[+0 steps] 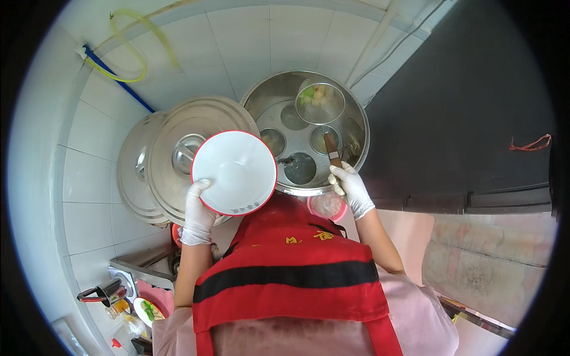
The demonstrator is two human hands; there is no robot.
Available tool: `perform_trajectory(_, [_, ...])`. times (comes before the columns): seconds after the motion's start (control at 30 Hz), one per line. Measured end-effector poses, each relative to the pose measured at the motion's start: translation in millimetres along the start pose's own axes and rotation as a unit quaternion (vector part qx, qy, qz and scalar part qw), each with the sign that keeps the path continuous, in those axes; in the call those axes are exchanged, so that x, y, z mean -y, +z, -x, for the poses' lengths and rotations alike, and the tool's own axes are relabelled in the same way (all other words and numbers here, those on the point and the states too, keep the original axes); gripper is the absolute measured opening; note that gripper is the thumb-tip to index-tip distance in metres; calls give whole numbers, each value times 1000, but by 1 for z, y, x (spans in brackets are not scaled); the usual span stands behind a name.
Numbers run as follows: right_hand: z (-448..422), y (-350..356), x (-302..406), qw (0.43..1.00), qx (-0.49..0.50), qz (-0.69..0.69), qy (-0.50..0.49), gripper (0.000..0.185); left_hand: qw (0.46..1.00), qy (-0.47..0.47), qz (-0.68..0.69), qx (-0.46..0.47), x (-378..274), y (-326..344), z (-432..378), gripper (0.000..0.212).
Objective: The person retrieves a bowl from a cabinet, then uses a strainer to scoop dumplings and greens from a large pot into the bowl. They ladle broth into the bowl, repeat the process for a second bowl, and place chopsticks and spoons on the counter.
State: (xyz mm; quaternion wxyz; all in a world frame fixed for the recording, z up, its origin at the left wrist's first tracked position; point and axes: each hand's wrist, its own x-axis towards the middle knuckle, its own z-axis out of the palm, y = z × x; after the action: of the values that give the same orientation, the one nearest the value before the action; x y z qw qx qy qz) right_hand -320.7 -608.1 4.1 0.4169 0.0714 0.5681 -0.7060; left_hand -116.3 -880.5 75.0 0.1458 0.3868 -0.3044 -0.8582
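Observation:
My left hand (199, 211), in a white glove, grips a white bowl (236, 171) with a red rim, its thumb over the edge. No food shows in the bowl, which bears small writing inside near the rim. The gloved fingers of my right hand (351, 187) are closed around the wooden handle (331, 149) of what looks like a noodle strainer basket (320, 104). Green leaves and pale pieces of food (315, 98) sit in the basket, raised over a large steel pot (365, 133). Round openings with cloudy liquid (300, 168) show in the pot's perforated top plate.
Left of the pot stand large vessels with steel lids (213, 115). A pink tub (327, 207) is below the pot. To the right rises a dark panel (445, 120). At lower left are a metal pitcher (109, 291) and a plate with greens (149, 310). A yellow hose (142, 58) hangs above.

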Motion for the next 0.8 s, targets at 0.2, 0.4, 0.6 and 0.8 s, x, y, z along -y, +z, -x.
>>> perform_trajectory(0.2, [-28, 0, -15, 995, 4, -5, 98, 11, 1000, 18, -8, 25, 4, 7, -1, 55])
perform_trajectory(0.4, [-15, -5, 0, 990, 16, -30, 138, 9, 999, 31, 6, 29, 1, 12, 3, 53])
perform_trajectory(0.6, [7, 9, 20, 999, 34, -11, 17, 14, 999, 39, 4, 11, -1, 11, -5, 52])
perform_trajectory(0.8, [-23, -3, -6, 989, 9, -42, 143, 12, 998, 56, 8, 21, 0, 19, -10, 53])
